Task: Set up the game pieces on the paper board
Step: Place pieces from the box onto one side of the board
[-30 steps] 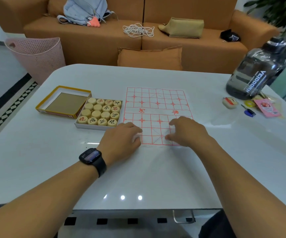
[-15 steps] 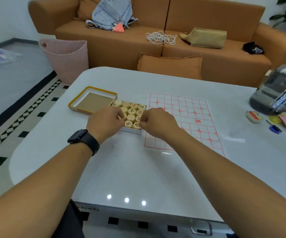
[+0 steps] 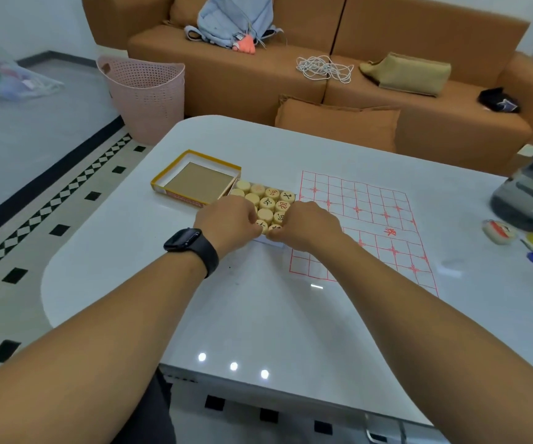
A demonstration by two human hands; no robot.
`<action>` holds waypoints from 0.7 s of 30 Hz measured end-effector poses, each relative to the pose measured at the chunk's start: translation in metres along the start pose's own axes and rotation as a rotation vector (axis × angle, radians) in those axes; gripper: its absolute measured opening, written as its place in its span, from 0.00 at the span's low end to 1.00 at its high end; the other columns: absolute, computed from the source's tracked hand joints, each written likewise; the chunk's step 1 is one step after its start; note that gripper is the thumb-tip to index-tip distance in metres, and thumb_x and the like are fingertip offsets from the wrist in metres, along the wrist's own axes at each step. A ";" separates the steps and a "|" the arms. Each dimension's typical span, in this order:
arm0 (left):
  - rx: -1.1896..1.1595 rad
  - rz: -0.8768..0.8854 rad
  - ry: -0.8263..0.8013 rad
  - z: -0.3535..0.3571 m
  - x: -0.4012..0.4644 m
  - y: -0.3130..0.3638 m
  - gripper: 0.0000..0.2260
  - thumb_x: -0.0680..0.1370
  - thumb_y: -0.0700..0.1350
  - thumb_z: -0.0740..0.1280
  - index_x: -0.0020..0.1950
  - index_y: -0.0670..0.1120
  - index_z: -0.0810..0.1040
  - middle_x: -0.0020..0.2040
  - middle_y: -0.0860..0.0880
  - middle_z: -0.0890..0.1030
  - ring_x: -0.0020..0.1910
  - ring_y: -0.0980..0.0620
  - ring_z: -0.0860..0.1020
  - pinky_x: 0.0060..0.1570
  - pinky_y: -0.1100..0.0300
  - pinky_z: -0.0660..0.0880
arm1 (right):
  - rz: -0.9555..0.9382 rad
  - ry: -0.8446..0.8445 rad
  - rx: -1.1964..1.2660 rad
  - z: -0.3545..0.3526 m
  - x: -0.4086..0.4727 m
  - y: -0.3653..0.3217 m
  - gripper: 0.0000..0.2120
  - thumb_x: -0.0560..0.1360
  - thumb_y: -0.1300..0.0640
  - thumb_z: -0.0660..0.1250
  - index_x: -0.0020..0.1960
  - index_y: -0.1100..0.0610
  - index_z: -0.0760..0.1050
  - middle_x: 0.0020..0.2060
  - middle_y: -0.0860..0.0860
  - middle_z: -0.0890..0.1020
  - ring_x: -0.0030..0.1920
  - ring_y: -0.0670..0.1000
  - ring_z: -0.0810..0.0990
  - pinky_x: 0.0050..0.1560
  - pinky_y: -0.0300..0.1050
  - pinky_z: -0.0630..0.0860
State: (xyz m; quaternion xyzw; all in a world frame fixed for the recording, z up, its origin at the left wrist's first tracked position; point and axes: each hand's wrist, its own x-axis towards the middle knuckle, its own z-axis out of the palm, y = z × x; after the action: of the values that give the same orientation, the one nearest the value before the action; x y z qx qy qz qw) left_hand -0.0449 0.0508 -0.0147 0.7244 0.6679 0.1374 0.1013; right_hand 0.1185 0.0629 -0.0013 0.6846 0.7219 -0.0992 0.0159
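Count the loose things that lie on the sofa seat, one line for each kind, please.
Backpack: 1
Cord: 1
Pouch: 1
Dark cloth: 1
Total: 4

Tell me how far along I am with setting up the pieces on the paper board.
Barely started. Done: the paper board lies flat on the table, and the lid is off. In hand: the left hand and the right hand are both curled over the near row of pieces in the tray. Left: every piece; none is on the board yet.
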 end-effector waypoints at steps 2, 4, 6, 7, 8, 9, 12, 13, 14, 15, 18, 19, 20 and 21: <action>0.020 0.001 0.003 0.002 0.002 0.002 0.09 0.74 0.52 0.69 0.47 0.49 0.84 0.45 0.50 0.82 0.44 0.48 0.79 0.35 0.60 0.70 | 0.003 0.003 0.043 0.003 0.000 0.001 0.18 0.73 0.37 0.69 0.44 0.52 0.71 0.39 0.47 0.76 0.38 0.49 0.75 0.35 0.43 0.70; 0.039 0.004 -0.003 0.004 0.003 0.005 0.10 0.74 0.54 0.69 0.47 0.48 0.84 0.45 0.50 0.82 0.44 0.48 0.79 0.37 0.59 0.72 | 0.005 0.008 0.111 0.004 0.000 0.002 0.19 0.72 0.37 0.70 0.48 0.53 0.74 0.40 0.48 0.77 0.41 0.50 0.78 0.36 0.44 0.71; 0.056 0.002 -0.006 0.006 0.004 0.007 0.11 0.75 0.55 0.69 0.48 0.49 0.84 0.46 0.50 0.82 0.45 0.47 0.79 0.39 0.58 0.74 | 0.002 0.033 0.152 0.005 0.000 0.005 0.20 0.72 0.37 0.71 0.48 0.53 0.76 0.41 0.49 0.79 0.42 0.51 0.79 0.35 0.43 0.70; 0.059 -0.002 -0.002 0.008 0.004 0.008 0.12 0.75 0.56 0.69 0.48 0.49 0.84 0.47 0.50 0.82 0.45 0.47 0.79 0.39 0.58 0.74 | -0.007 0.042 0.147 0.006 0.000 0.006 0.20 0.72 0.37 0.71 0.47 0.53 0.75 0.40 0.49 0.79 0.41 0.51 0.79 0.34 0.42 0.69; 0.063 -0.007 0.000 0.008 0.005 0.008 0.12 0.75 0.56 0.69 0.49 0.50 0.84 0.47 0.50 0.82 0.45 0.47 0.79 0.39 0.58 0.74 | -0.024 0.046 0.128 0.006 0.000 0.006 0.19 0.72 0.37 0.71 0.44 0.53 0.74 0.39 0.49 0.78 0.40 0.51 0.78 0.33 0.42 0.68; 0.068 -0.010 -0.002 0.009 0.006 0.008 0.12 0.75 0.57 0.69 0.49 0.50 0.84 0.46 0.51 0.81 0.45 0.48 0.79 0.38 0.58 0.73 | -0.043 0.040 0.100 0.006 0.000 0.007 0.19 0.73 0.37 0.70 0.41 0.53 0.72 0.38 0.49 0.77 0.39 0.51 0.77 0.32 0.42 0.66; 0.072 -0.016 -0.015 0.010 0.007 0.008 0.12 0.75 0.58 0.69 0.48 0.51 0.84 0.44 0.51 0.81 0.45 0.48 0.78 0.37 0.59 0.70 | -0.088 0.011 0.045 0.003 0.001 0.009 0.22 0.74 0.37 0.67 0.36 0.54 0.67 0.37 0.50 0.74 0.36 0.51 0.74 0.31 0.42 0.64; 0.071 -0.014 -0.014 0.011 0.007 0.009 0.12 0.75 0.58 0.69 0.48 0.51 0.83 0.44 0.51 0.81 0.44 0.48 0.78 0.36 0.59 0.70 | -0.094 0.004 0.046 0.002 0.001 0.010 0.23 0.74 0.36 0.67 0.35 0.54 0.67 0.37 0.50 0.74 0.36 0.52 0.74 0.31 0.43 0.65; 0.073 -0.008 -0.010 0.011 0.008 0.009 0.12 0.74 0.58 0.69 0.47 0.50 0.83 0.43 0.51 0.81 0.44 0.48 0.78 0.35 0.59 0.69 | -0.100 0.002 0.054 0.001 0.003 0.011 0.23 0.73 0.35 0.68 0.35 0.54 0.68 0.36 0.50 0.74 0.37 0.52 0.75 0.31 0.43 0.65; 0.074 -0.002 -0.006 0.011 0.008 0.008 0.12 0.74 0.58 0.69 0.45 0.50 0.83 0.42 0.51 0.81 0.43 0.48 0.79 0.34 0.60 0.69 | -0.102 0.002 0.071 0.002 0.004 0.012 0.23 0.73 0.35 0.68 0.36 0.54 0.69 0.36 0.50 0.75 0.37 0.52 0.75 0.31 0.43 0.66; 0.066 0.012 0.006 0.011 0.007 0.006 0.13 0.73 0.58 0.69 0.45 0.49 0.83 0.43 0.51 0.81 0.43 0.49 0.79 0.34 0.59 0.71 | -0.098 0.032 0.116 0.004 0.003 0.016 0.20 0.71 0.38 0.69 0.36 0.54 0.71 0.35 0.50 0.76 0.36 0.52 0.76 0.31 0.44 0.66; 0.065 0.021 0.016 0.010 0.006 0.006 0.13 0.73 0.58 0.69 0.46 0.49 0.83 0.43 0.51 0.81 0.44 0.49 0.79 0.35 0.59 0.72 | -0.101 0.055 0.118 0.005 0.001 0.017 0.19 0.71 0.39 0.68 0.36 0.55 0.72 0.34 0.50 0.76 0.36 0.52 0.76 0.31 0.44 0.66; 0.067 0.034 0.026 0.008 0.005 0.007 0.14 0.74 0.58 0.68 0.47 0.49 0.84 0.43 0.52 0.81 0.44 0.49 0.79 0.36 0.58 0.72 | -0.107 0.082 0.128 0.004 -0.002 0.019 0.19 0.70 0.40 0.68 0.36 0.56 0.75 0.34 0.50 0.77 0.35 0.53 0.76 0.31 0.43 0.66; 0.064 0.046 0.040 0.006 0.003 0.008 0.15 0.74 0.59 0.68 0.48 0.49 0.84 0.45 0.52 0.81 0.44 0.49 0.79 0.37 0.58 0.73 | -0.110 0.103 0.153 0.004 -0.005 0.021 0.19 0.70 0.40 0.68 0.37 0.56 0.77 0.34 0.50 0.78 0.35 0.53 0.77 0.31 0.43 0.68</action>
State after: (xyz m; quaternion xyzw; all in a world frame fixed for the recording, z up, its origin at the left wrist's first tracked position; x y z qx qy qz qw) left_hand -0.0352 0.0534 -0.0173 0.7395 0.6570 0.1326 0.0617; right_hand 0.1388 0.0581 -0.0067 0.6472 0.7487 -0.1195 -0.0792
